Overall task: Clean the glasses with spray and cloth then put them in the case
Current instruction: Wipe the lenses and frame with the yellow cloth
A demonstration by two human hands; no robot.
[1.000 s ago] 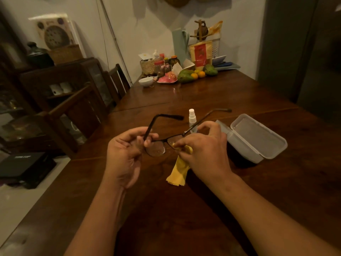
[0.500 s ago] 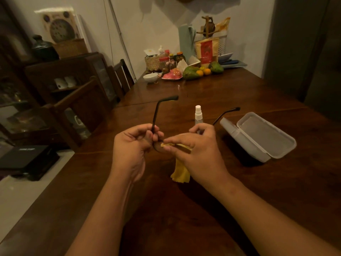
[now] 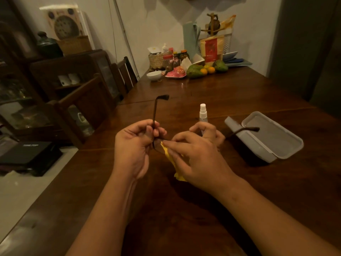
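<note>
A long dark wooden worktop (image 3: pixel 221 93) runs away to a pale wall. Wooden chairs (image 3: pixel 127 74) stand along its left edge. At the far end, near the wall, lies a heap of household things, among them green and orange fruit (image 3: pixel 198 71) and a white bowl (image 3: pixel 154 75).

Toward the right edge lies the case (image 3: pixel 273 139), a pale grey plastic box, open, with its lid laid back flat on the wood.

Both hands are raised over the middle of the worktop, between the case and the left edge. The right hand (image 3: pixel 199 159) pinches a yellow cloth (image 3: pixel 168 154) with thumb and curled fingers and presses it against a lens, and the rest of the cloth hangs below the palm. The left hand (image 3: pixel 134 145) grips the glasses (image 3: pixel 154 111) at the corner of the frame, fingers curled round it. One temple of the glasses stands up above the left hand. The other reaches out to the right, in front of the case. The lenses are mostly hidden by fingers and cloth.

The spray bottle (image 3: pixel 203 111), small and clear with a white top, stands upright just beyond the right hand, between the hands and the far end.
</note>
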